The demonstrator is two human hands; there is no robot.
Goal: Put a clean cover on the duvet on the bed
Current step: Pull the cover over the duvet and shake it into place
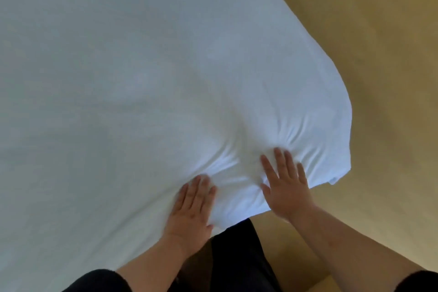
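One white cover [142,66] lies spread over the bed and fills most of the view, smooth across its far and left stretches. Whether the duvet is already inside it cannot be told; only the white cloth shows. One corner of the cover [336,173] hangs off the bed at the right, just above the floor, with a small flap of fabric peeking out beneath it.

Two hands press down on the cover near that corner. The left hand [192,206] lies flat with its fingers straight and close together, its grip holding nothing, only pushing into the cloth. The right hand [284,185] sits a little further up and to the right, fingers straight and slightly fanned, likewise flat and holding nothing. The two hands are near each other but apart, and the fabric between and ahead of them is bunched into short wrinkles that radiate from the fingertips.

Both forearms are bare, with one dark sleeve [99,280] showing at the left elbow and another at the right. Dark trousers [237,256] show between the arms, up against the bed's edge. A tan floor [367,31] runs along the right side.
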